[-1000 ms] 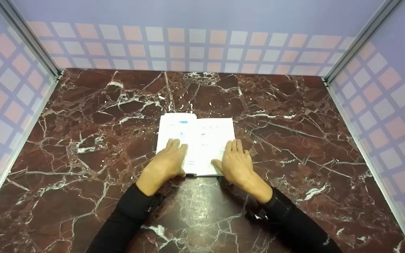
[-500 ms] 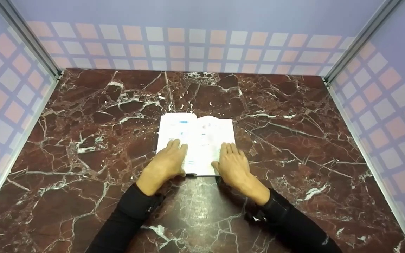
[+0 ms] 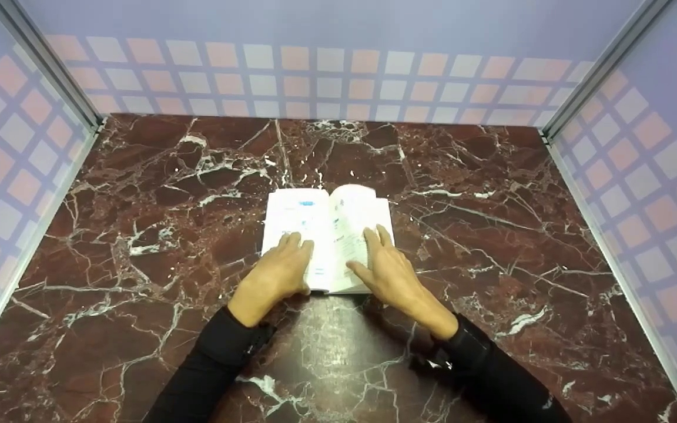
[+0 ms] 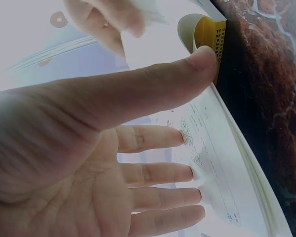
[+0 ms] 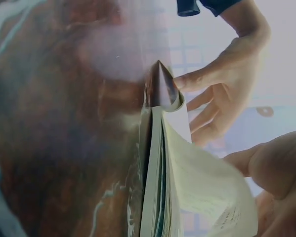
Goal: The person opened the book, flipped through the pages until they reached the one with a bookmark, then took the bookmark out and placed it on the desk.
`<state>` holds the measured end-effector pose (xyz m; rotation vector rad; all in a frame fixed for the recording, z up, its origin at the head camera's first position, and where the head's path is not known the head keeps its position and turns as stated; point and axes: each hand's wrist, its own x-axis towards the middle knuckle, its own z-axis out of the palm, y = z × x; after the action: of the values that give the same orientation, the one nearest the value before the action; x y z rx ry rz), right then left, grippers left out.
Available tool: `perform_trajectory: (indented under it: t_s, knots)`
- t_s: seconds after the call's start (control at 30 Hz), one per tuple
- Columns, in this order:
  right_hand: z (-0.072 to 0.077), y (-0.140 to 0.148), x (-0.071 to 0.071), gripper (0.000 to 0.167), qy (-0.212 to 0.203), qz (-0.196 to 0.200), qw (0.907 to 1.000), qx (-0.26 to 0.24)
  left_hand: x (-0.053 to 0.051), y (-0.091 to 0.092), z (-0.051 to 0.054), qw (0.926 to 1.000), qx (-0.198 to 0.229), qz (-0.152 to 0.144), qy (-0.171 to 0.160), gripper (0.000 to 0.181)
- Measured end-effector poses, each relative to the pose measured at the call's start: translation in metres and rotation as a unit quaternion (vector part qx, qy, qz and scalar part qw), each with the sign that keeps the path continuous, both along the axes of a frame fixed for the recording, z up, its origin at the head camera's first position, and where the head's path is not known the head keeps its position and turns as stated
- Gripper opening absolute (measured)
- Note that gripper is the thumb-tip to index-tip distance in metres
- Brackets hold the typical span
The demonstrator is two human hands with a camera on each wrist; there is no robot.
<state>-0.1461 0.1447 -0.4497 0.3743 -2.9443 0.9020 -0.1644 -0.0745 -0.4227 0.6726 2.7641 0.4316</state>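
An open book (image 3: 300, 211) lies on the table with its white printed pages up. My left hand (image 3: 274, 276) rests on the left page with its fingers straight; in the left wrist view its thumb (image 4: 152, 91) reaches over the book's lower edge. My right hand (image 3: 394, 276) is at the right side, holding a lifted page (image 3: 347, 235) between thumb and fingers. That page bows up from the spine, as the right wrist view (image 5: 207, 173) also shows. The rest of the right-hand stack lies flat beneath it. Part of the right fingers is hidden behind the page.
The book stands mid-table on a dark red marbled tabletop (image 3: 156, 235) with white veins. Lilac panels (image 3: 338, 23) with pink and white squares enclose the back and both sides, joined by metal corner posts (image 3: 603, 70).
The right-hand page was lying flat; it first bulged and now arches up toward the spine. My right hand's fingers have spread from the thumb. The left hand stays in place.
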Motion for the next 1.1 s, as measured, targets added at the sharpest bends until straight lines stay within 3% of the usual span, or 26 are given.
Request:
perform_trajectory:
  t_s: [0.13,0.3,0.4,0.5,0.67,0.73,0.77,0.83,0.93,1.1]
  knots:
    - [0.002,0.000,-0.003,0.077,0.013,-0.009,0.9947,-0.102,0.000,0.000,0.000,1.0000,-0.001,0.001,-0.001,0.067]
    - [0.007,0.001,-0.008,0.080,0.053,-0.034,0.9779,-0.199,0.000,0.000,0.000,1.0000,-0.004,0.005,-0.007,0.067]
    - [0.011,0.004,-0.010,0.078,0.017,-0.072,0.9610,-0.266,0.000,0.000,0.001,0.9999,-0.004,0.008,-0.011,0.068]
    - [0.015,0.006,-0.013,0.067,-0.042,-0.101,0.9286,-0.354,0.000,-0.001,0.001,0.9999,-0.005,0.009,-0.013,0.069]
    - [0.017,0.008,-0.020,0.048,-0.170,-0.097,0.8425,-0.502,-0.001,-0.001,0.000,0.9998,-0.011,0.007,-0.015,0.070]
    - [0.016,0.008,-0.022,0.049,-0.220,-0.089,0.8179,-0.524,-0.001,-0.001,0.001,0.9998,-0.012,0.005,-0.015,0.071]
    - [0.014,0.008,-0.023,0.050,-0.239,-0.086,0.8122,-0.525,0.000,-0.002,0.001,0.9998,-0.013,0.003,-0.015,0.071]
    - [0.011,0.009,-0.025,0.050,-0.258,-0.076,0.8109,-0.520,0.000,-0.002,0.001,0.9998,-0.013,0.001,-0.014,0.071]
    - [0.007,0.009,-0.025,0.046,-0.263,-0.058,0.8189,-0.507,0.001,-0.002,0.002,0.9998,-0.013,0.003,-0.015,0.071]
    - [0.003,0.007,-0.023,0.042,-0.237,-0.038,0.8506,-0.468,0.001,-0.001,0.004,0.9996,-0.012,0.008,-0.023,0.071]
